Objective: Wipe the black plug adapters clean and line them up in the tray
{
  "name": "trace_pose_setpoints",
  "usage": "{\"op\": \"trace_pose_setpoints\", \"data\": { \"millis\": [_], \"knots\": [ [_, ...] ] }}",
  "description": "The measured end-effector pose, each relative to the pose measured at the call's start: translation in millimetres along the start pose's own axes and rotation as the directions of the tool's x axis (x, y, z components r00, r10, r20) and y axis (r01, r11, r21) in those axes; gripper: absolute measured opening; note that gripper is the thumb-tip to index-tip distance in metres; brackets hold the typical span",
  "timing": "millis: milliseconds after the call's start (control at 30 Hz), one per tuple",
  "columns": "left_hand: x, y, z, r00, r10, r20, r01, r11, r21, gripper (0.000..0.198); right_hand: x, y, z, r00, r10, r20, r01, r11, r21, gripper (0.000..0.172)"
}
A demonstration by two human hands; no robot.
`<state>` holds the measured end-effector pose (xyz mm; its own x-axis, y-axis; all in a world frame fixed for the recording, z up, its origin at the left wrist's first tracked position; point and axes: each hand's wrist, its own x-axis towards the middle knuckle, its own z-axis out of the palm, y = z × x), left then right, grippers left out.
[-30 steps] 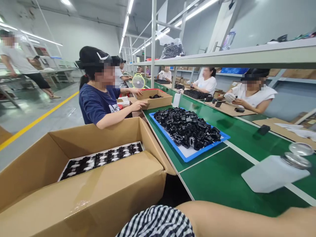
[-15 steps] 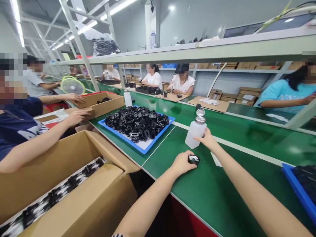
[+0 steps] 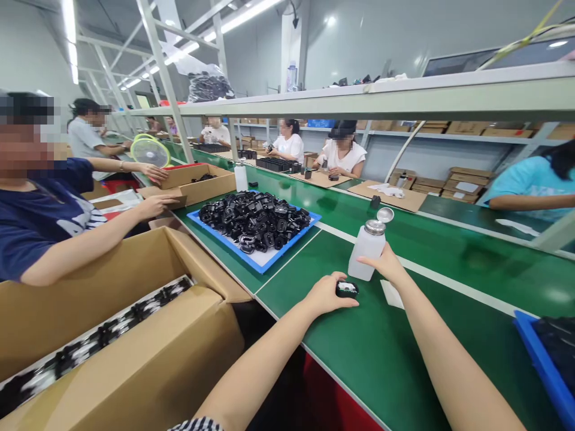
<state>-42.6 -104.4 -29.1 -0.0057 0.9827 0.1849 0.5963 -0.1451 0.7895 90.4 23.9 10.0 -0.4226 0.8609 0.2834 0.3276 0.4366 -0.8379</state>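
The left hand [image 3: 330,294] pinches the part [image 3: 347,290] on or just above the desk [image 3: 372,353], its edge grip probably leaving the pale face clear, while the right hand [image 3: 387,264] curls round the bottle [image 3: 366,248] just beyond, likely steadying it.

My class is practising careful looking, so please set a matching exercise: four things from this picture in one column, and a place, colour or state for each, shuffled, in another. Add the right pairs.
Things
1. Black piece with a whitish face
2. White bottle
3. Pile of black parts
4. Fan

Descriptions
A. Heaped in a blue-edged tray
B. Metal lid raised, right grip on its side
C. Yellow-green
D. Between thumb and fingers of the left grip

Pairs: 1-D, 2-B, 3-A, 4-C
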Motion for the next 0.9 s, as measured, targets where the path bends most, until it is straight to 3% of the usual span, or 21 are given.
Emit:
{"op": "trace_pose_setpoints", "data": {
  "millis": [100,167,200,233,267,333,400,433,500,633,767,900],
  "knots": [
    [1.0,2.1,3.6,0.991,0.062,-0.121,-0.057,0.997,0.048,0.048,-17.7,2.1,-29.7,0.980,0.063,-0.190,-0.094,0.983,-0.161,0.059],
    [-1.2,12.3,9.1,0.939,0.170,-0.298,-0.137,0.982,0.131,0.033,-34.1,3.3,-50.3,0.949,0.059,-0.311,-0.149,0.950,-0.274,0.062],
    [-3.7,20.9,13.4,0.905,0.268,-0.330,-0.215,0.958,0.188,0.026,-42.8,4.2,-59.4,0.932,0.045,-0.361,-0.172,0.928,-0.329,0.062],
    [-7.0,31.5,18.9,0.877,0.386,-0.287,-0.321,0.914,0.248,0.021,-51.2,5.3,-67.2,0.917,0.027,-0.399,-0.194,0.903,-0.384,0.062],
    [-10.8,43.7,25.5,0.849,0.501,-0.165,-0.442,0.846,0.297,0.020,-59.2,7.0,-73.3,0.905,0.009,-0.426,-0.217,0.871,-0.442,0.061],
    [-16.9,69.3,41.1,0.757,0.606,0.244,-0.653,0.685,0.323,0.020,-73.0,11.6,-81.0,0.893,-0.020,-0.450,-0.267,0.781,-0.565,0.056],
    [-15.5,90.0,57.6,0.669,0.482,0.566,-0.716,0.623,0.316,0.022,-83.2,18.1,-83.9,0.897,-0.063,-0.438,-0.287,0.669,-0.685,0.049],
    [-11.2,96.4,65.0,0.644,0.403,0.650,-0.707,0.637,0.306,0.024,-86.9,21.8,-84.4,0.901,-0.092,-0.423,-0.283,0.614,-0.737,0.046],
    [1.9,99.7,77.2,0.644,0.323,0.693,-0.646,0.715,0.268,0.027,-92.0,29.8,-84.6,0.913,-0.143,-0.383,-0.262,0.516,-0.816,0.041],
    [21.0,81.7,90.0,0.739,0.347,0.577,-0.571,0.777,0.265,0.029,-96.3,43.3,-86.1,0.935,-0.167,-0.314,-0.237,0.367,-0.900,0.042],
    [15.6,70.2,92.2,0.713,0.390,0.583,-0.617,0.744,0.257,0.027,-97.7,46.3,-87.0,0.937,-0.198,-0.287,-0.223,0.292,-0.930,0.044],
    [9.3,74.2,91.7,0.692,0.411,0.593,-0.648,0.716,0.259,0.027,-97.5,41.7,-85.1,0.947,-0.172,-0.270,-0.214,0.287,-0.934,0.046]
  ]
}}
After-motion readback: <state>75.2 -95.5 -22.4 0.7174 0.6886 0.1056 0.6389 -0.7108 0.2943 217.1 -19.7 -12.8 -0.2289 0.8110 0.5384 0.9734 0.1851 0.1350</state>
